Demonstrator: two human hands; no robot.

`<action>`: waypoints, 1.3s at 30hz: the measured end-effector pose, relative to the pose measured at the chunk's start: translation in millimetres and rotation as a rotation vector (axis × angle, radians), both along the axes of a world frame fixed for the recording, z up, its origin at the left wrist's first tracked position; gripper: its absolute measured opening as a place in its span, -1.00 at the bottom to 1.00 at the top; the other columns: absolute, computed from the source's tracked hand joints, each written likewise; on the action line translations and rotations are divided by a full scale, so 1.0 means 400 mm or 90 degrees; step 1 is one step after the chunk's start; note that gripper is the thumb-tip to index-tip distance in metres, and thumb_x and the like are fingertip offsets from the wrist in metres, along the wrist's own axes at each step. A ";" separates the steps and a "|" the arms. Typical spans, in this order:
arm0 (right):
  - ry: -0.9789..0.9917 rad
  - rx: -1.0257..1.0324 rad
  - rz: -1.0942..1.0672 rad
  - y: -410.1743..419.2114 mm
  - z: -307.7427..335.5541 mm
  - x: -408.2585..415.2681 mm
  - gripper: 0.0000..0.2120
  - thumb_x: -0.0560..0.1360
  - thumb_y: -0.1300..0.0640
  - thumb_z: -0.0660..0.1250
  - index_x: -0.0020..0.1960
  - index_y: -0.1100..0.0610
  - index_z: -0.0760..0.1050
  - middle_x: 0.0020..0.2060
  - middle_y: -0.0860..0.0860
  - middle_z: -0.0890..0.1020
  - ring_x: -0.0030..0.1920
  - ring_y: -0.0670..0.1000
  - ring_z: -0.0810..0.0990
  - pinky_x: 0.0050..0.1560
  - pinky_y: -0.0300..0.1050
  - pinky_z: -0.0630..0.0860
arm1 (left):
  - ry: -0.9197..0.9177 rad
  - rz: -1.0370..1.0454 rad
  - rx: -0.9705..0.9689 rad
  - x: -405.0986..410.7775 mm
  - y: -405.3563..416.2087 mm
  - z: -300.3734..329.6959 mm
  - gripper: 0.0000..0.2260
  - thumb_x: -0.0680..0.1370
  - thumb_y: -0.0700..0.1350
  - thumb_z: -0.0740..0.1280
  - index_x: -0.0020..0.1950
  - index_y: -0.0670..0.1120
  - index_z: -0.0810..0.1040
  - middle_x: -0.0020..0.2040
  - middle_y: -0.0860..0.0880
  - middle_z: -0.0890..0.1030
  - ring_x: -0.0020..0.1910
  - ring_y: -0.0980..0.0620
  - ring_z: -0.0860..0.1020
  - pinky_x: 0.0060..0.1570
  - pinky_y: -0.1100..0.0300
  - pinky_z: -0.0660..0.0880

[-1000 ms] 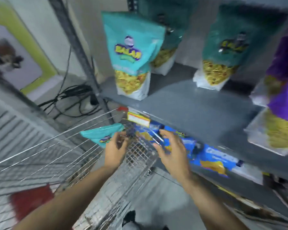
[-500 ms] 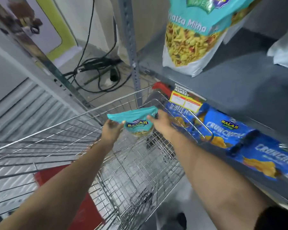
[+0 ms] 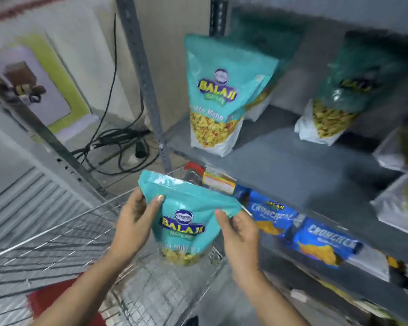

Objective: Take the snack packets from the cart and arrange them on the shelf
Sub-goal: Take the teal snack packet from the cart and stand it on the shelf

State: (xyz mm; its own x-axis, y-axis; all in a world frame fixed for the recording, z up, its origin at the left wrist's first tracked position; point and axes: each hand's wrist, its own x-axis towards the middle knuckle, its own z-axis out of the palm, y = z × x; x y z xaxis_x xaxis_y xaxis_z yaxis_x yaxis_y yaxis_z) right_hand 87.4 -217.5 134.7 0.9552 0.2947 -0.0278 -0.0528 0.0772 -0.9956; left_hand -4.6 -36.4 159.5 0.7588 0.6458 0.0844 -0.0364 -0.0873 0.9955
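Observation:
I hold a teal snack packet point(image 3: 184, 217) upright over the wire cart point(image 3: 64, 243), below the front edge of the grey shelf point(image 3: 299, 165). My left hand point(image 3: 134, 222) grips its left side and my right hand point(image 3: 238, 231) pinches its right edge. A matching teal packet point(image 3: 219, 97) stands on the shelf at the left, with another partly hidden behind it. A third teal packet point(image 3: 344, 90) stands further right.
Purple and white packets point(image 3: 405, 184) sit at the shelf's right end. Blue chip packets point(image 3: 304, 234) line the lower shelf. A grey upright post point(image 3: 141, 78) and black cables point(image 3: 118, 147) on the floor are to the left. A red part point(image 3: 50, 297) shows on the cart.
Both hands lifted the teal packet up out of the cart and turned it from lying flat to upright, its front now facing me. The view tilted up toward the shelf.

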 end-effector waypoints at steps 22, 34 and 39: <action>-0.126 -0.044 -0.221 -0.402 0.393 0.568 -0.77 0.52 0.25 0.37 0.11 0.38 0.55 -0.05 0.07 0.74 -0.12 -0.09 0.63 -0.06 -0.19 0.53 | -0.096 -0.275 0.026 0.766 -0.322 0.313 -0.86 0.57 -0.23 0.34 0.13 -0.14 0.49 0.09 -0.13 0.69 -0.06 0.10 0.68 0.00 0.19 0.61; -0.080 -0.004 -0.185 -0.444 0.427 0.627 -0.75 0.52 0.10 0.39 0.18 0.11 0.55 0.09 -0.01 0.69 0.09 -0.10 0.66 0.05 -0.23 0.58 | -0.116 -0.243 -0.071 0.810 -0.304 0.298 -0.73 0.41 0.12 0.45 0.04 0.08 0.53 -0.03 0.19 0.70 -0.05 0.32 0.64 -0.06 0.40 0.51; 0.048 -0.158 -0.001 -0.432 0.211 0.608 -0.42 0.33 0.16 0.57 0.24 0.05 0.36 0.23 0.04 0.62 0.10 -0.12 0.66 0.11 -0.15 0.59 | 0.161 -0.399 0.016 0.752 -0.270 0.103 0.01 0.07 0.28 0.60 0.42 0.01 0.29 0.31 0.05 0.51 0.24 0.13 0.54 0.17 0.20 0.51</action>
State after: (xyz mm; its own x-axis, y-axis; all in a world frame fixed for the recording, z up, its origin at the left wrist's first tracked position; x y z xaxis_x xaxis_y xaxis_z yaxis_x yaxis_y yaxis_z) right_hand 330.7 -390.2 219.2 0.9484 0.2679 -0.1699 -0.1274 -0.1687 -0.9774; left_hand 296.4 -144.4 200.9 0.9876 0.0777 -0.1364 0.1468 -0.1491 0.9779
